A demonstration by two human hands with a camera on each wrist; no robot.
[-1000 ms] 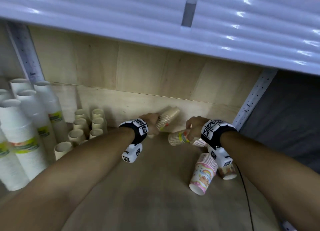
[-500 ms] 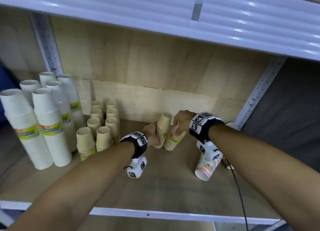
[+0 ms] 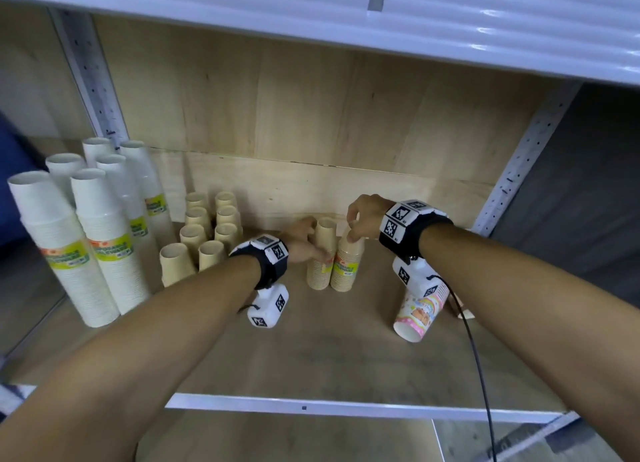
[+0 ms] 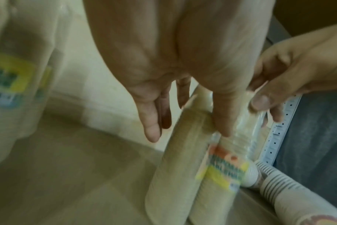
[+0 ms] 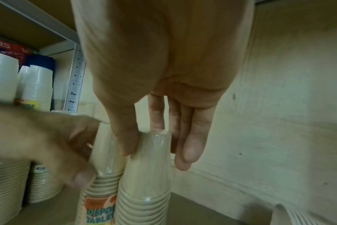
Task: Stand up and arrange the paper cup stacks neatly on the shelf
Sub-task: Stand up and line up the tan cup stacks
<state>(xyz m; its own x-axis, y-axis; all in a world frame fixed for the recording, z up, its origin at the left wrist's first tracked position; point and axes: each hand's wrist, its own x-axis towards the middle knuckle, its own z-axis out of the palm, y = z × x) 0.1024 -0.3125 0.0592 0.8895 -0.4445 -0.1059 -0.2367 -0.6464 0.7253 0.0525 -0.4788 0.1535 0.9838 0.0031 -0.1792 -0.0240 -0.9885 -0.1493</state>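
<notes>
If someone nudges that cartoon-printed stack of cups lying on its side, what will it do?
The cartoon-printed cup stack lies on its side on the shelf board, so it would probably roll, curving because it tapers. Being nested paper cups, it likely feels light. It seems to have no wrap, so the cups might slide apart.

Tan cup stacks [image 3: 332, 264] with orange-yellow labels; white stacks [image 3: 100, 247], yellow-green bands; pink cartoon-print stack [image 3: 417, 312] lower right; pale wood shelf [image 3: 311, 351].

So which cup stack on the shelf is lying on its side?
The pink cartoon-print stack, lying under the right wrist; the tan and white stacks all stand upright.
</notes>
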